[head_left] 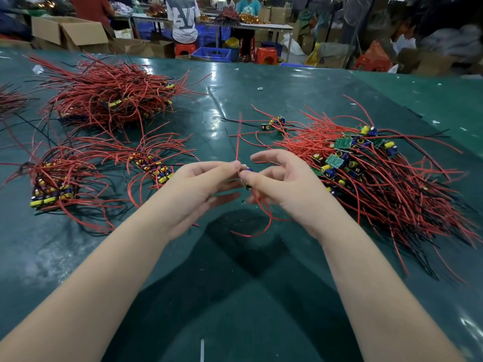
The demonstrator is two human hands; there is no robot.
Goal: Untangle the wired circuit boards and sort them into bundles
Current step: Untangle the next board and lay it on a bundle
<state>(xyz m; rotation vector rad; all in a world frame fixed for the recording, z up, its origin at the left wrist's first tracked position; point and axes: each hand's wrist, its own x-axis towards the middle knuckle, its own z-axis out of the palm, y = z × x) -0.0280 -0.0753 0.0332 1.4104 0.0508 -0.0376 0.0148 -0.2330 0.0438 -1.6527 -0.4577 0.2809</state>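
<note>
Over the green table (235, 283), my left hand (198, 189) pinches a red wire (237, 142) that rises from its fingertips. My right hand (282, 184) pinches a small circuit board (247, 178) with a blue capacitor; more red wire loops down below it. A tangled heap of wired boards (366, 165) lies to the right. Sorted bundles sit to the left: one (52, 186) near the front left, a smaller one (154, 165) beside my left hand, and a big pile (109, 97) further back. A couple of loose boards (274, 124) lie mid-table.
A white strip (202, 348) lies at the table's near edge. Beyond the far edge are cardboard boxes (70, 32), blue crates (211, 53), red stools (266, 54) and people at other tables.
</note>
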